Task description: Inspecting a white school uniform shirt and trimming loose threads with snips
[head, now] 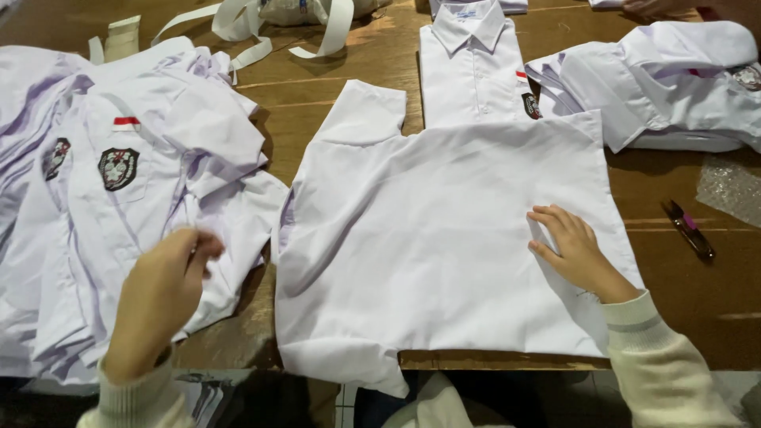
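as shirt lies under right hand

- My left hand: bare, no ring or glove seen; cream knit sleeve with ribbed cuff at the wrist.
- My right hand: bare; same cream knit sleeve, ribbed cuff carrying one faint grey band.
- No watch visible on either wrist.

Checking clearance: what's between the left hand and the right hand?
Head view: the left hand hovers over the shirt pile; the right hand presses the spread white shirt. Between them lies that shirt's cloth and a narrow strip of wooden table.
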